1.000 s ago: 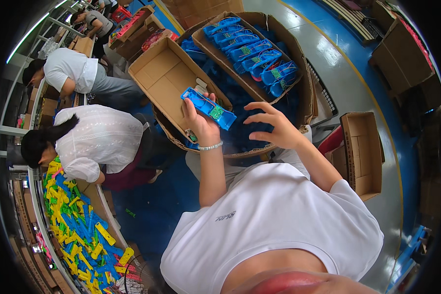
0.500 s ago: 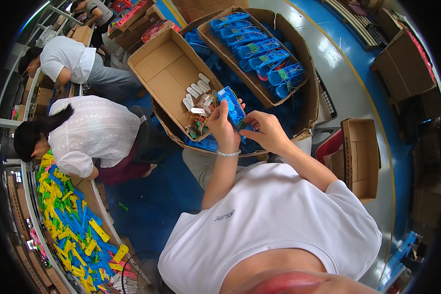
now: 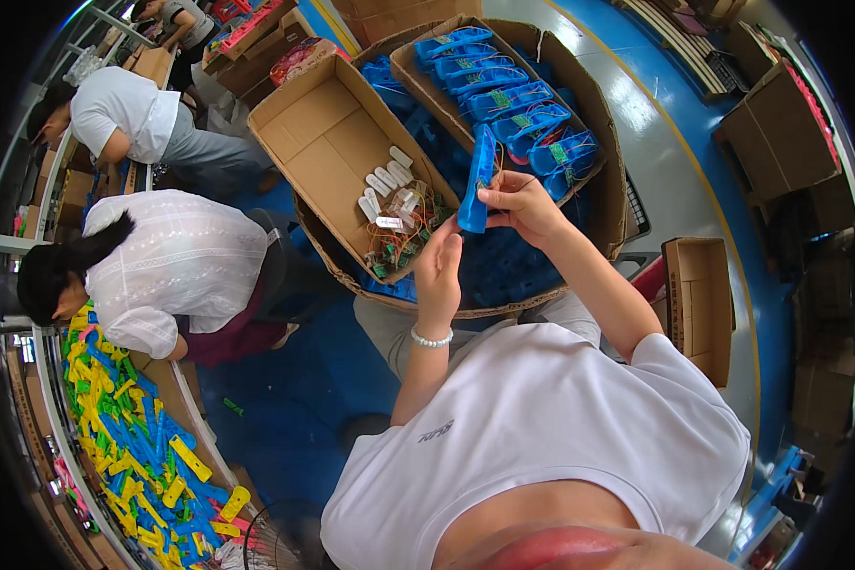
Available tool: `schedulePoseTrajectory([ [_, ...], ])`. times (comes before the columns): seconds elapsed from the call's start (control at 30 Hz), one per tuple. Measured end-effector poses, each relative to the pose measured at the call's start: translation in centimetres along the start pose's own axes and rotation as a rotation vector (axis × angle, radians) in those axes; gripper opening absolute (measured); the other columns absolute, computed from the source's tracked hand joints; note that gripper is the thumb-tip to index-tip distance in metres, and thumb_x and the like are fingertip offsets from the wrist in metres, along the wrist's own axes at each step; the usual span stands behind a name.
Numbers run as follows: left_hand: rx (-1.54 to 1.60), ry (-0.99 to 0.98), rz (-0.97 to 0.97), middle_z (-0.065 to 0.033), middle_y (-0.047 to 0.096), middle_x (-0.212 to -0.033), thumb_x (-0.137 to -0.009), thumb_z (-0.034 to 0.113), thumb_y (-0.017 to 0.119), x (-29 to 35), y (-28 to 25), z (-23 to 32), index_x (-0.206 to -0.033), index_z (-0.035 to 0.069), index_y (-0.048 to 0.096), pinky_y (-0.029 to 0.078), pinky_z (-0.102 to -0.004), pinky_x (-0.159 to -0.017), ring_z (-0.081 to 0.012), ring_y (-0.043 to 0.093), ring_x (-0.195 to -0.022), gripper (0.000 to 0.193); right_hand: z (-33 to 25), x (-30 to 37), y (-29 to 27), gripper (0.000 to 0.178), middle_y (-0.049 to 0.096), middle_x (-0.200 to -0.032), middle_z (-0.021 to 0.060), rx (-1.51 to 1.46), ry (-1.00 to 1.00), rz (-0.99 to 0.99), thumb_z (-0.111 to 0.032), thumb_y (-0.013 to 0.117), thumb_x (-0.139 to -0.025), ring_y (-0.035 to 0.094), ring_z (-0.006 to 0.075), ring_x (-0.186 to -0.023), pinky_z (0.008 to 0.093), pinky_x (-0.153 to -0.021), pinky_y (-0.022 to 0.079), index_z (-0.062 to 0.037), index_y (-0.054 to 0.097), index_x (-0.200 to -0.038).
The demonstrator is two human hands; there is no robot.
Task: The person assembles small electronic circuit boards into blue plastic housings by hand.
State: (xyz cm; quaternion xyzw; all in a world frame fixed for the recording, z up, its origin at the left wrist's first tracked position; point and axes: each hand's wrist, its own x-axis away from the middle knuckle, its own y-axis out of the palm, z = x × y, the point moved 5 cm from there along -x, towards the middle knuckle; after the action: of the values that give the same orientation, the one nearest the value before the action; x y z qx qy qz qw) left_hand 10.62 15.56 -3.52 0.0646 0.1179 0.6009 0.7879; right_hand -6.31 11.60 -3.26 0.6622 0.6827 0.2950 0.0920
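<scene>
My right hand (image 3: 530, 206) pinches a blue plastic housing (image 3: 478, 180) along its right edge and holds it on end above the boxes. Close by its lower end is my left hand (image 3: 438, 277), fingers stretched out and not wrapped round it; whether the fingertips touch it is hard to tell. Beside my left hand, a cardboard tray (image 3: 304, 119) holds green circuit boards (image 3: 389, 255) with thin wires and several white plastic pieces (image 3: 387, 178). A second, narrow carton (image 3: 411, 71) to the right carries a row of blue housings (image 3: 506, 98) fitted with green boards and wires.
Both trays rest on a large carton (image 3: 613, 180) filled with more blue parts (image 3: 513, 271). A small open carton (image 3: 703, 309) stands at the right. On the left, co-workers (image 3: 176, 266) bend over a bench piled with yellow, blue and green plastic pieces (image 3: 152, 456).
The blue housing has been lifted and turned on end, now in my right hand. My left hand has let go of it and dropped slightly lower, with its fingers straightened.
</scene>
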Motion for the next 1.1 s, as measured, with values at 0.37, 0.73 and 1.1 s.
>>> schedulePoseTrajectory([
  [0.37,-0.92,0.489,0.182,-0.0169,0.068,-0.1,-0.091,0.006,0.061,4.1,-2.5,0.8,-0.103,-0.002,0.065,0.051,-0.0414,-0.084,-0.0342,0.064,-0.094,0.015,-9.2,-17.3,-4.5,0.021,0.063,-0.086,0.0102,0.067,-0.283,0.178,-0.008,0.077,-0.085,0.067,0.0168,-0.078,0.0303,-0.074,0.062,0.0017,0.061,-0.095],
  [0.73,-1.194,0.575,0.122,-0.0141,0.068,-0.097,-0.089,0.007,0.062,4.3,-2.1,0.4,-0.104,-0.001,0.066,0.045,-0.0469,-0.096,-0.031,0.063,-0.099,0.017,-8.7,-11.0,-6.6,0.019,0.069,-0.081,0.004,0.973,-0.467,0.185,-0.015,0.072,-0.084,0.061,0.0104,-0.068,0.0259,-0.059,0.049,-0.0028,0.071,-0.098],
  [1.1,-1.347,0.57,0.233,-0.0096,0.068,-0.103,-0.096,0.024,0.05,7.7,-5.2,-1.5,-0.108,-0.001,0.069,0.02,-0.057,-0.114,-0.0326,0.056,-0.113,0.033,-10.9,-8.7,-5.0,0.029,0.07,-0.106,0.0145,1.64,-0.878,0.073,-0.011,0.068,-0.085,0.066,0.0323,-0.101,0.0395,-0.088,0.054,-0.0077,0.067,-0.113],
])
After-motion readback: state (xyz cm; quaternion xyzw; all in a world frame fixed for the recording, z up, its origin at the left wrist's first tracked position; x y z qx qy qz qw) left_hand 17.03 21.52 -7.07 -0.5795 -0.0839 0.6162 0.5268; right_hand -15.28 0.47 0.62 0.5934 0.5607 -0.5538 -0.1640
